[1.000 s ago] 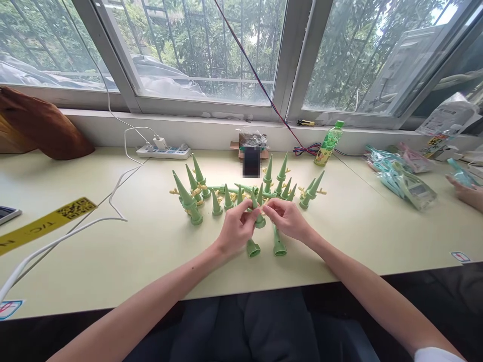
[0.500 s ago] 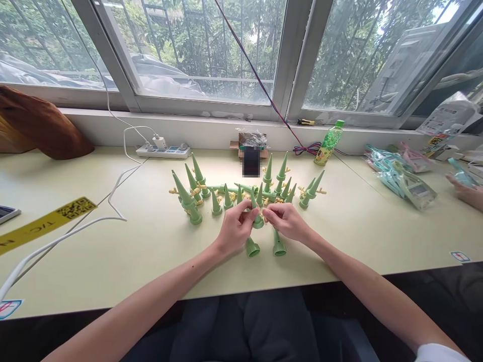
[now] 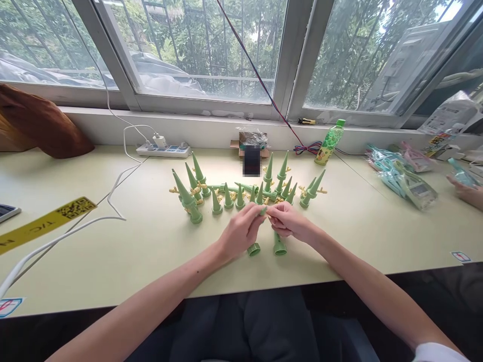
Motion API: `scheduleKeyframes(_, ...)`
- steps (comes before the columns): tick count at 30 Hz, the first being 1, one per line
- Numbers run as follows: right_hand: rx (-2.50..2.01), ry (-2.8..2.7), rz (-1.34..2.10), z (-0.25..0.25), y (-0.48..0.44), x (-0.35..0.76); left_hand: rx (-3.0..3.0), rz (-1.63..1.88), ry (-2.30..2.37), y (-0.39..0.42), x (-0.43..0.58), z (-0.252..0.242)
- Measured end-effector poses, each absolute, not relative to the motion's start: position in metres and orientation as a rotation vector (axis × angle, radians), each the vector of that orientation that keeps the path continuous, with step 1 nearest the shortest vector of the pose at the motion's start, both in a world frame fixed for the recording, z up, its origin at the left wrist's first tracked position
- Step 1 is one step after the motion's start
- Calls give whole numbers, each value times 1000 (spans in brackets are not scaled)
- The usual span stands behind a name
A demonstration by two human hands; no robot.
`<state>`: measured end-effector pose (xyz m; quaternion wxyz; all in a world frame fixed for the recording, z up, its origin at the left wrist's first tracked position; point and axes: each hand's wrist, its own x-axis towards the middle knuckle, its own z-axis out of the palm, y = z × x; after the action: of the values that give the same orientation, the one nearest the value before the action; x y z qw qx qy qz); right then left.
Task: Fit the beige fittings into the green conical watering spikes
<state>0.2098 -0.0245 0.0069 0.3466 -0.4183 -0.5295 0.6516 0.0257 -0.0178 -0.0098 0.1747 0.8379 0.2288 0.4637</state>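
My left hand [image 3: 241,230] is closed on a green cone-shaped watering spike [image 3: 263,211], most of it covered by my fingers. My right hand [image 3: 290,221] pinches right beside it, fingertips almost touching the left ones. Whatever sits in that pinch is too small and hidden to name. Below the hands lie two hollow green tube pieces, one [image 3: 254,249] under my left wrist and another [image 3: 279,246] under my right hand. Behind them stand several green spikes [image 3: 240,198], some fitted with yellow valves [image 3: 196,190].
A small open carton [image 3: 249,141] and a power strip [image 3: 166,150] stand along the back. To the right are a green drink bottle [image 3: 330,142], bagged plastic items [image 3: 407,181] and another person's hand [image 3: 466,191]. A white cable [image 3: 116,201] crosses the table's left side.
My left hand has turned over the spike, which was upright with its base showing and is now mostly covered. My right hand has shifted slightly right, still close to it.
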Motion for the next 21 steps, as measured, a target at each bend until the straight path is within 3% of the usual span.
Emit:
scheduleKeyframes(6,-1055,-1636,1187,3,-26,204,1626,1159,857,-18,26,1)
scheduleKeyframes(11,-1039,-1897,759,0,-26,207,1494,1062,814,-19,25,7)
scheduleKeyframes(21,-1033,-1969,676,2,-29,206,1591,1073,789,-21,25,2)
